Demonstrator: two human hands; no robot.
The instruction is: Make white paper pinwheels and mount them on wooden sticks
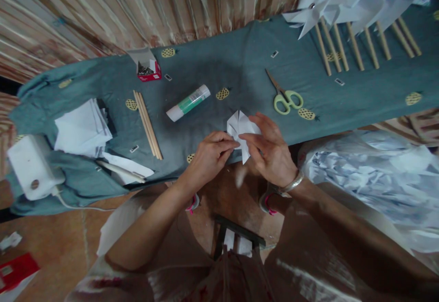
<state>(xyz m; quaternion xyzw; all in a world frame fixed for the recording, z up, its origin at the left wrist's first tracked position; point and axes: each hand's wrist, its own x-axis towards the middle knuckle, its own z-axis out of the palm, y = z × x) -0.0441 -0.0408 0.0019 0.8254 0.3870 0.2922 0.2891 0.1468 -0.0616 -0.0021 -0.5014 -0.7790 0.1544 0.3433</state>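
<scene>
A small white paper pinwheel with folded blades is held between my two hands, just above the table's front edge. My left hand pinches it from the left, thumb and fingers pressed together near its middle. On its right side, my right hand grips a blade with bent fingers, a bracelet at the wrist. Beyond the hands lie a green and white glue stick and a pair of scissors with light green handles, lying with blades together.
Finished pinwheels on wooden sticks lie at the back right. To the left are loose wooden sticks, a red box of metal pins, a paper stack and a white device with a cable. A plastic bag of paper stands at right.
</scene>
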